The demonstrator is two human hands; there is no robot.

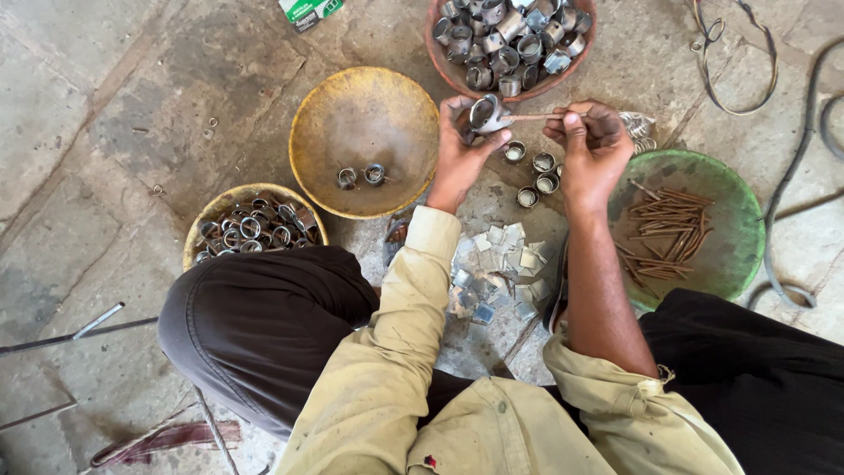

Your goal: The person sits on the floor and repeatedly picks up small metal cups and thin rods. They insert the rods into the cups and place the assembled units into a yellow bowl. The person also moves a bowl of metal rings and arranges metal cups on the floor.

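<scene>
Khaki sleeves (pixel 396 369) and dark trousers (pixel 264 325) fill the near edge, with the person seated on a stone floor (pixel 79 132). Ahead, the left hand (pixel 459 154) has its fingers curled tight round a small metal ring (pixel 484 113), held up above the floor, open end toward the camera. The right hand (pixel 591 145) pinches a thin rusty rod (pixel 536 116) between thumb and fingertips, its tip reaching the ring. Just below the hands, four loose rings (pixel 534 173) stand on the floor, and nearer the body lies a heap of small square metal plates (pixel 497 273). A green bowl (pixel 730 255) with rusty nails sits to the right, a yellow bowl (pixel 352 114) with two rings to the left, a red bowl (pixel 448 75) piled with rings beyond, and a basket (pixel 211 211) of rings beside the knee.
</scene>
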